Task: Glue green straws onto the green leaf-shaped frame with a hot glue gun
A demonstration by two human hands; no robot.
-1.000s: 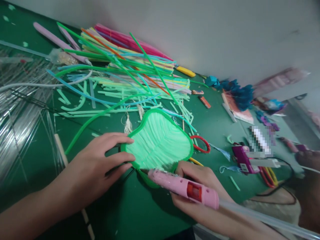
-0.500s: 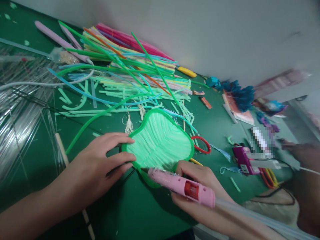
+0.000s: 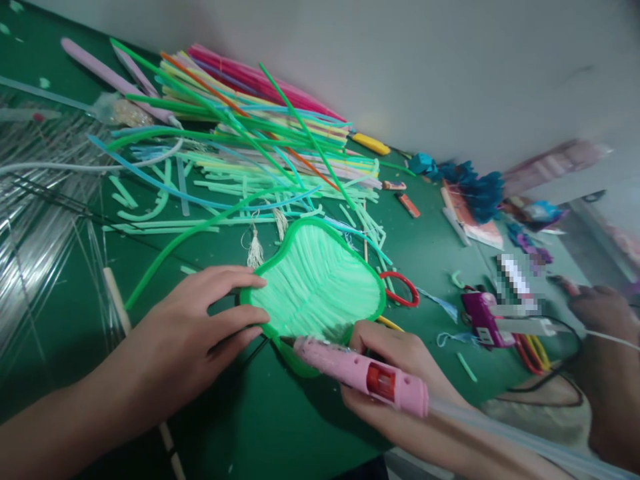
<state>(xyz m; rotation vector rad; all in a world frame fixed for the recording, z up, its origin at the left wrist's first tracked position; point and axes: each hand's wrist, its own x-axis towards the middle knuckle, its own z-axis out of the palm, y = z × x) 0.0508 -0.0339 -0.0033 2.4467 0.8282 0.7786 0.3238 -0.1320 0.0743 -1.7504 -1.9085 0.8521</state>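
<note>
A green leaf-shaped piece (image 3: 315, 273), pale and ribbed inside with a darker fuzzy rim, is at the middle of the head view. My left hand (image 3: 210, 327) grips its left edge between the fingers. In my right hand (image 3: 390, 373) is a pink hot glue gun (image 3: 340, 363), with a clear glue stick (image 3: 500, 427) trailing from its back. The gun's dark nozzle meets the leaf's lower left rim. A green strip (image 3: 295, 360) curves below the nozzle, partly hidden by the gun.
Bundles of coloured pipe cleaners (image 3: 220, 87) lie behind the leaf on the green table (image 3: 280, 427). Red-handled scissors (image 3: 413, 293) are to its right, and a wooden stick (image 3: 117, 300) is at left. A co-worker's hand (image 3: 603, 313) is at far right, near a purple box (image 3: 483, 317).
The whole view has shifted slightly. My hands, the glue gun and the leaf keep nearly the same places relative to one another. The co-worker's hand at right has moved a little.
</note>
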